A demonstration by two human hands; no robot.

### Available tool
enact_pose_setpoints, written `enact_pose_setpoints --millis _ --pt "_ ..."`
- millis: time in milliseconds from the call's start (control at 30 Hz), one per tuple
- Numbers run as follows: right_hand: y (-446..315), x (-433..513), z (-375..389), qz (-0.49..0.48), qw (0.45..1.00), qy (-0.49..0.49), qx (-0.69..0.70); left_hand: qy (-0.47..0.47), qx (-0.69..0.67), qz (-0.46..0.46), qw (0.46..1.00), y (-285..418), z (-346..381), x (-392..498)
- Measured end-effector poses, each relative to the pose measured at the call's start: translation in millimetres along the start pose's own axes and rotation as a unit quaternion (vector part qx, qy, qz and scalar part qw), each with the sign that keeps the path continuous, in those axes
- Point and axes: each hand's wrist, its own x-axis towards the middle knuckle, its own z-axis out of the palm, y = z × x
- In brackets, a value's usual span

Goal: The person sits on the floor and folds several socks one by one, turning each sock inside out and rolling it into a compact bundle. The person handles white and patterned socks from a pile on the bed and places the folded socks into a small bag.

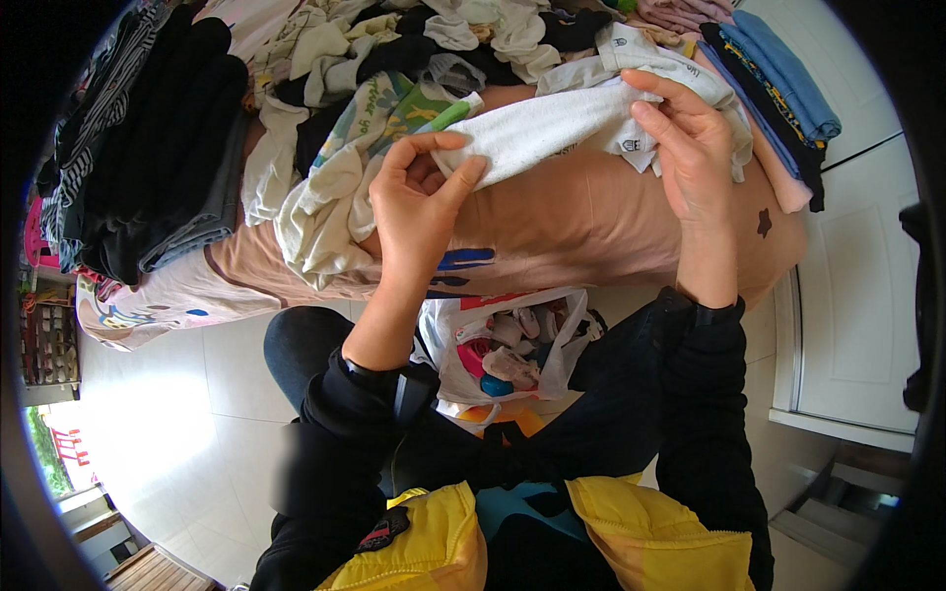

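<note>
A white sock [536, 133] is stretched between my two hands above the edge of the bed. My left hand [425, 181] pinches its left end between thumb and fingers. At its other end, my right hand [680, 140] grips the fabric between thumb and forefinger. Behind the sock lie more white garments or socks with small printed marks [643, 63]. A loose heap of white, cream and black socks [318, 199] spreads over the bed to the left and behind, with a green camouflage-patterned cloth piece [414, 111] among them.
Folded dark clothes [159, 148] are stacked at the left, folded blue clothes [783, 81] at the right. The bed's pinkish-brown cover [591, 229] hangs down in front. Between my legs a white plastic bag [443, 318] holds small mixed items. White door panels [861, 295] stand at the right.
</note>
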Motion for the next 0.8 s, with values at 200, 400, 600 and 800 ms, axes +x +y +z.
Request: enact_pose_setpoints --millis 200,400,600,800 --pt "0.4 -0.4 0.0 -0.026 1.0 -0.008 0.011 -0.002 0.028 0.03 0.999 -2.4 1.5 -0.3" --pt "0.3 -0.2 1.4 -0.008 1.0 0.02 0.011 0.022 0.251 0.1 0.963 1.6 -0.5 -3.1" --pt "-1.2 -0.5 4.7 0.016 1.0 0.016 0.016 0.014 0.362 0.245 0.899 3.5 2.4 -2.7" --pt "-4.6 -2.6 6.4 0.012 1.0 -0.019 0.009 -0.043 0.332 0.31 0.89 -2.8 4.5 -2.7"
